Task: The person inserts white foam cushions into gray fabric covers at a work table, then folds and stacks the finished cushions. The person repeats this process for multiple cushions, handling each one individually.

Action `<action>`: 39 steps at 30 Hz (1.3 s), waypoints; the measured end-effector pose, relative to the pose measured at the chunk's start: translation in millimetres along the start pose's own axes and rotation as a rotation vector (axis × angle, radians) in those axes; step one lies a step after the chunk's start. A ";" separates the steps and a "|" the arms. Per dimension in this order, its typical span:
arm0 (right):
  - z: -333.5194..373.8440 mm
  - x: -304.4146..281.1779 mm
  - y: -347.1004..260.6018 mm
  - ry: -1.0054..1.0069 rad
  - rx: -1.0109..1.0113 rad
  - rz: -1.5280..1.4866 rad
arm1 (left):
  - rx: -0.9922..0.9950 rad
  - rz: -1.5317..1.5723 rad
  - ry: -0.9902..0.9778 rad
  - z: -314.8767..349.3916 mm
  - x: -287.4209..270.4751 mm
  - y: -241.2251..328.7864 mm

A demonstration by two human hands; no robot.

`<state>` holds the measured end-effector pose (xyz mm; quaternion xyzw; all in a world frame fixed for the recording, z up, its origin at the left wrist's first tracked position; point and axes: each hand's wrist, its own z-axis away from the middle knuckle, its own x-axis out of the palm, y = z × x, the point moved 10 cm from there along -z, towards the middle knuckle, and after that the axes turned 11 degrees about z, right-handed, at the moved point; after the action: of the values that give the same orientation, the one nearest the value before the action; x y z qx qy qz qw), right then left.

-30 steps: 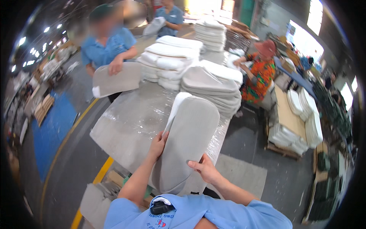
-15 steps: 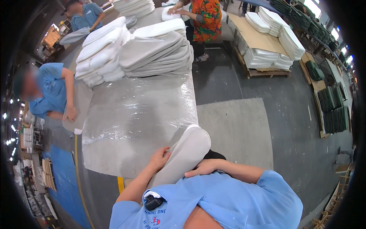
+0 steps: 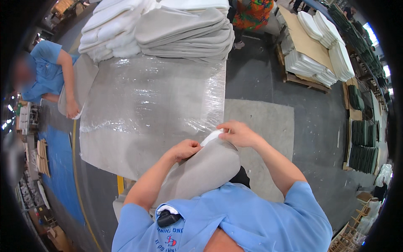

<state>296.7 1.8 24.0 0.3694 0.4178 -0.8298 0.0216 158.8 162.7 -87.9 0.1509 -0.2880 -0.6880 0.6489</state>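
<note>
A long grey fabric cushion cover (image 3: 201,166) with a rounded right end lies slantwise against my body, at the near edge of the table. White padding (image 3: 210,136) shows through an opening along its far edge. My left hand (image 3: 187,150) has its fingers closed on the edge of the cover, just left of the padding. At the other end of the opening, my right hand (image 3: 238,133) pinches the edge with thumb and fingers beside the padding. The cover's left end is partly hidden behind my left forearm.
Clear plastic film covers the table (image 3: 147,105). Farther back lie piled grey covers (image 3: 184,35) and white pads (image 3: 110,31). At left a co-worker (image 3: 46,69) handles another grey cushion (image 3: 86,75). A wooden pallet (image 3: 308,85) of white pads stands right, with stacked green cushions (image 3: 363,157) beyond.
My right hand has gone from the cover's near side to its far edge. My left hand has moved right along that edge, and more white padding shows. The whole view has shifted.
</note>
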 end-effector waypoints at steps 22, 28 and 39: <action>-54.8 43.2 -3.4 -0.419 0.027 0.120 | 1.133 -0.643 0.608 87.6 21.3 87.5; -61.6 64.9 -6.9 -0.423 -0.104 0.129 | 0.622 -0.348 0.635 55.9 -5.8 53.2; -7.4 48.1 -27.5 -0.032 -0.152 0.143 | 0.860 -0.522 0.523 80.2 27.9 57.1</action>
<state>256.7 38.0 9.4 0.3821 0.4517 -0.7979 0.1154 155.0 151.8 13.8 0.6331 -0.3252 -0.5860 0.3872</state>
